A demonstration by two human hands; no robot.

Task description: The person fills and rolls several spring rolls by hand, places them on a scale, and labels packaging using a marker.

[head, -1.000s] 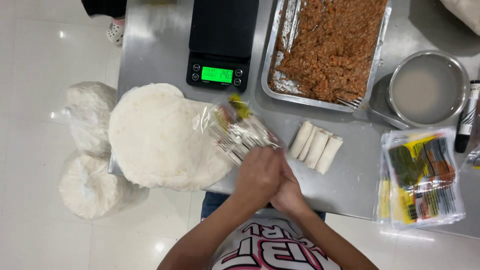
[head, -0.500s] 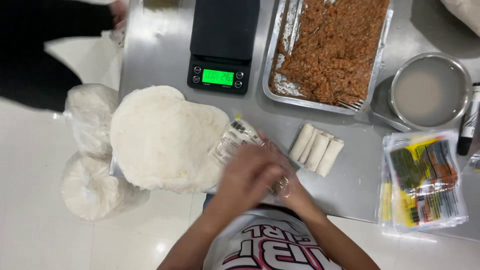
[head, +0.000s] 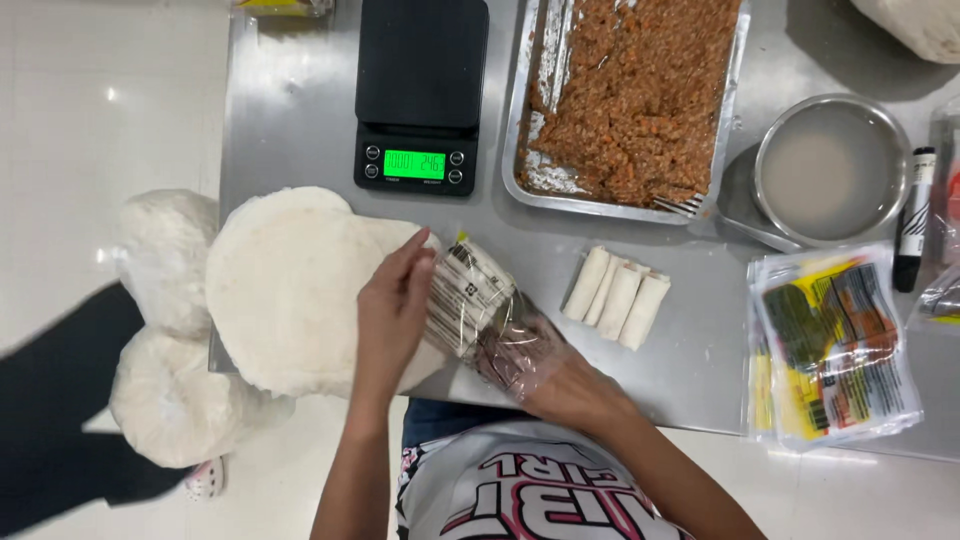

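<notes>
A stack of round white wrappers (head: 285, 285) lies at the near left edge of the steel table (head: 300, 120), partly hanging over it. My left hand (head: 392, 315) rests flat on the stack's right side, fingers apart. My right hand (head: 545, 370) sits inside a clear printed plastic bag (head: 478, 300) that lies just right of the stack, gripping it. Three rolled white spring rolls (head: 617, 297) lie side by side further right.
A black scale (head: 420, 95) with a green display stands at the back. A foil tray of brown minced filling (head: 635, 95) with a fork sits beside it, then a metal bowl of cloudy liquid (head: 830, 170), a marker (head: 912, 220), flat wrapper packets (head: 835, 345). White bags (head: 165, 400) and another person's dark sleeve (head: 50, 420) are at left.
My hands, clasped together at the bag before, have parted: the left one now lies on the wrapper stack, the right is inside the bag. Another person's dark sleeve moved from upper left to lower left.
</notes>
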